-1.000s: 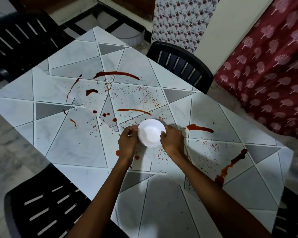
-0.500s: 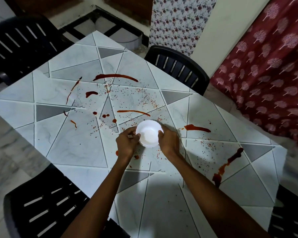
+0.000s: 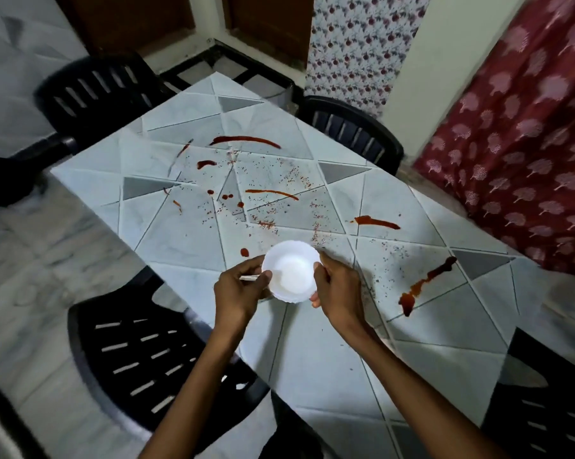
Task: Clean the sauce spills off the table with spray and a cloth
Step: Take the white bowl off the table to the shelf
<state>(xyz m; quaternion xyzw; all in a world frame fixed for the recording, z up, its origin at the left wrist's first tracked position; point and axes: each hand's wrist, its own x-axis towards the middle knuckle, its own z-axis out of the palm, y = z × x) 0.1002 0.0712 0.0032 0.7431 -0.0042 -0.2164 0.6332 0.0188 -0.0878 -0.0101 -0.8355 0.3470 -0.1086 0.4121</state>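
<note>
A small white bowl (image 3: 291,271) with a wavy rim is held above the near left part of the table (image 3: 312,359). My left hand (image 3: 238,289) grips its left rim and also pinches a thin pale stick. My right hand (image 3: 337,288) grips the bowl's right side. Red sauce streaks (image 3: 377,222) and fine red specks cover the tiled tabletop, with a long streak (image 3: 425,283) at the right and a curved one (image 3: 246,140) at the far end. No spray bottle or cloth is in view.
Black plastic chairs stand around the table: one at near left (image 3: 137,359), one at far left (image 3: 94,91), one at the far side (image 3: 352,130), one at near right (image 3: 551,409). A red patterned curtain (image 3: 528,127) hangs at right.
Both hands have lifted the bowl and drawn it back toward me and to the table's near left edge. The camera view has pulled back and tilted.
</note>
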